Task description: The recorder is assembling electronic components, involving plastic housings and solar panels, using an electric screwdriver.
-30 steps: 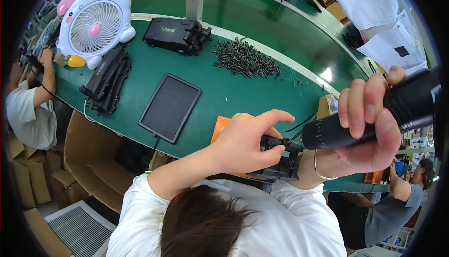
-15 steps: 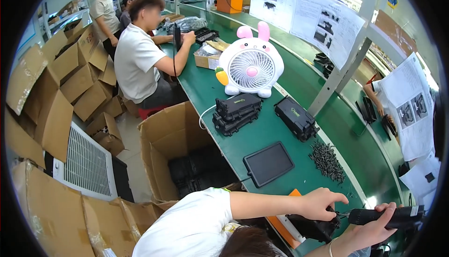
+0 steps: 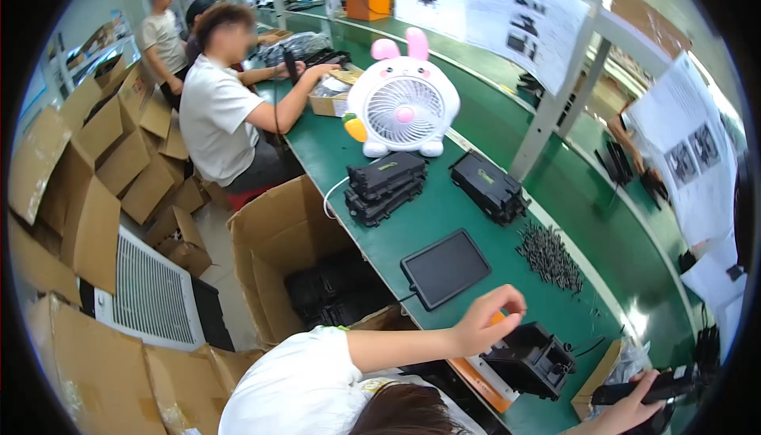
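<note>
In my right hand (image 3: 634, 405) is a black electric screwdriver (image 3: 646, 388), held near the lower right edge, with its tip out to the left beside a small cardboard box. My left hand (image 3: 490, 321) hovers just above an open black plastic housing (image 3: 533, 360). Its fingers are curled in toward the thumb, and anything small between them is hidden. The housing leans tilted on an orange and white stand (image 3: 485, 383). Beyond my left hand lies a pile of small dark screws (image 3: 549, 257), and nearer the bench edge a black tablet-like panel (image 3: 446, 269).
Stacked black housings (image 3: 386, 185) and another black housing (image 3: 489, 187) lie farther up the green bench. A white rabbit-shaped fan (image 3: 404, 106) stands behind them. An open carton (image 3: 265, 253) is left of the bench. A person (image 3: 226, 110) works at the far left.
My right hand has carried the screwdriver away from the housing, down to the right. My left hand has lifted off it toward the left and curled its fingers. The whole view has shifted slightly.
</note>
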`<state>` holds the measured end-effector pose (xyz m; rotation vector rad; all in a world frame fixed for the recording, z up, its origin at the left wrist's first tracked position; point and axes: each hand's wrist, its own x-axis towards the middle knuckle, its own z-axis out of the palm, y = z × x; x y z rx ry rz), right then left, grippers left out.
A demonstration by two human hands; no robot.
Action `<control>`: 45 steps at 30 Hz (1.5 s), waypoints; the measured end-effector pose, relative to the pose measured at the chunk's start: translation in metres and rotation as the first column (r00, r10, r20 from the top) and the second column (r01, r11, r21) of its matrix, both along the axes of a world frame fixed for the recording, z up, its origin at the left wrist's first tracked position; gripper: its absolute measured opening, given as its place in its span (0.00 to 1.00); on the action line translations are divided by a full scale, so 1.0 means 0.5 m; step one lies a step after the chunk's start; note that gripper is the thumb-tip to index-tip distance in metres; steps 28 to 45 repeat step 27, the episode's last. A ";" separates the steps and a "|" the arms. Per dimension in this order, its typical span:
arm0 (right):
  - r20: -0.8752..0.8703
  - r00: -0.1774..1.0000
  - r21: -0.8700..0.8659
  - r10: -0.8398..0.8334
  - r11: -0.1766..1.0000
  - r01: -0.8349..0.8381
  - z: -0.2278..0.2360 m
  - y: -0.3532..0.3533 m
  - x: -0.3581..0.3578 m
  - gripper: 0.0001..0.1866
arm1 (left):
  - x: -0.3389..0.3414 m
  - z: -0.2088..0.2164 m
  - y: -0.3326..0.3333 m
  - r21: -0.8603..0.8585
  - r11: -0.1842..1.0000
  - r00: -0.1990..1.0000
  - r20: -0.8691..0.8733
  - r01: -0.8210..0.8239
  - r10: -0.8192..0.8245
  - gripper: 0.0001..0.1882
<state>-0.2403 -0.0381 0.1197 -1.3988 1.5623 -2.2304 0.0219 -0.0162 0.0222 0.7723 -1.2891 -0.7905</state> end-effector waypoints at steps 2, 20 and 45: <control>-0.001 0.997 -0.080 0.072 0.994 -0.072 -0.028 0.000 -0.008 0.30 | 0.008 -0.019 0.037 -0.011 1.000 1.000 0.011 0.005 -0.005 0.08; -0.499 0.523 0.519 0.691 0.721 -0.458 0.025 0.082 0.145 0.09 | -0.040 -0.072 0.035 0.155 0.951 0.903 0.304 0.268 -0.304 0.18; -0.146 0.850 0.240 0.506 0.852 -0.466 -0.076 0.073 0.063 0.12 | -0.041 -0.063 0.037 0.123 0.989 0.943 0.310 0.085 -0.119 0.17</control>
